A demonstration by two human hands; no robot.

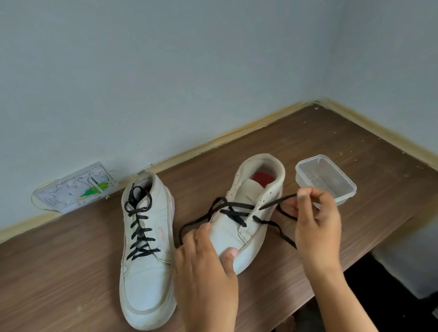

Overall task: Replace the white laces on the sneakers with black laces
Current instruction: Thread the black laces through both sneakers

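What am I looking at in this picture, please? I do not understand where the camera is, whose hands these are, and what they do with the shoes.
There is no machine here. A person wears one wide camera on the head, so you look down at that person's own two bare hands.

On the brown wooden table stand two white high-top sneakers. The left sneaker is already fully laced in black. The right sneaker is only partly laced.

The left hand holds the front of the right sneaker steady. The right hand pinches one end of the black lace, near an eyelet.

Beside the right sneaker sits a clear plastic container. By the wall lies a clear flat plastic package.
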